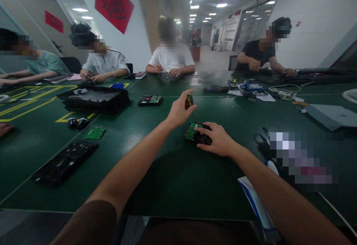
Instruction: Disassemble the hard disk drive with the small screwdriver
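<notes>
Near the middle of the table lies a hard drive [192, 132] with a green circuit board facing up. My right hand [218, 138] grips its right side, with fingers over the top and the thumb along the near edge. Above the drive, my left hand [180, 110] is closed around the black and yellow handle of a screwdriver [190, 100]. The thin shaft points down towards the board; whether its tip sits in a screw is too small to tell.
A second hard drive [150, 100] lies farther back. On the left are a black tray [95, 98], a loose green circuit board [95, 133] and a black plastic housing [65, 162]. Tangled cables [252, 89] and a grey box [331, 115] lie right. Several people sit around the green table [178, 189].
</notes>
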The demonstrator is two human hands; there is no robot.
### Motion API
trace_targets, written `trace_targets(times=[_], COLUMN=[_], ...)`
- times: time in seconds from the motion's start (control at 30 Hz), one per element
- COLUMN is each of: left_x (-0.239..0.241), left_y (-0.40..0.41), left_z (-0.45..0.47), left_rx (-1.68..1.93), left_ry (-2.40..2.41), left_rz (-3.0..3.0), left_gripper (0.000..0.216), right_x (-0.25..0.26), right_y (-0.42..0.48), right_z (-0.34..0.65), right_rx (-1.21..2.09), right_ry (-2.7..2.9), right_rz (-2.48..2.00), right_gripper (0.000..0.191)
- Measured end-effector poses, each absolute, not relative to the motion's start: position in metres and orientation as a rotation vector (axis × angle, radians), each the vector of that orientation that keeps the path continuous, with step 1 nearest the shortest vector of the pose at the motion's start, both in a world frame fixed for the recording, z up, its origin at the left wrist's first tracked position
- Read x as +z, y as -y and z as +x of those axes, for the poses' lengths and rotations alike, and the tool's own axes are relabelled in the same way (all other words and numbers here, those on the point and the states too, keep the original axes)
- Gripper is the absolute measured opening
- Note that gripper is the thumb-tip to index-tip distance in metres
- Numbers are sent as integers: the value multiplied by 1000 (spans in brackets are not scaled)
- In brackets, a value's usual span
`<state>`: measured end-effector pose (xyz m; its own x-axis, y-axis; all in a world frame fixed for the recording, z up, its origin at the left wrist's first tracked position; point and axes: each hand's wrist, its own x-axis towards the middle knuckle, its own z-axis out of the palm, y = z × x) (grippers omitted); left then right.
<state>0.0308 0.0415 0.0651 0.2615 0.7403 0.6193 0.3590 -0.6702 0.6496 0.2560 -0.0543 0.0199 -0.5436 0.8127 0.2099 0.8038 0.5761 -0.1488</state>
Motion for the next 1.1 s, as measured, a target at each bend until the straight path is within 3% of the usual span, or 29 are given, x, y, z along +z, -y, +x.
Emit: trace_targets(times=[1.1], left_x=[66], left_y=[-38], left_z=[31], left_rx=[1283], left_ry=[-1039], left_rz=[2296], left_gripper=[66], right_x=[18], right_y=[52], right_z=[256], right_rx=[60], right_ry=[2566], right_rz=[-1383], right_gripper=[73])
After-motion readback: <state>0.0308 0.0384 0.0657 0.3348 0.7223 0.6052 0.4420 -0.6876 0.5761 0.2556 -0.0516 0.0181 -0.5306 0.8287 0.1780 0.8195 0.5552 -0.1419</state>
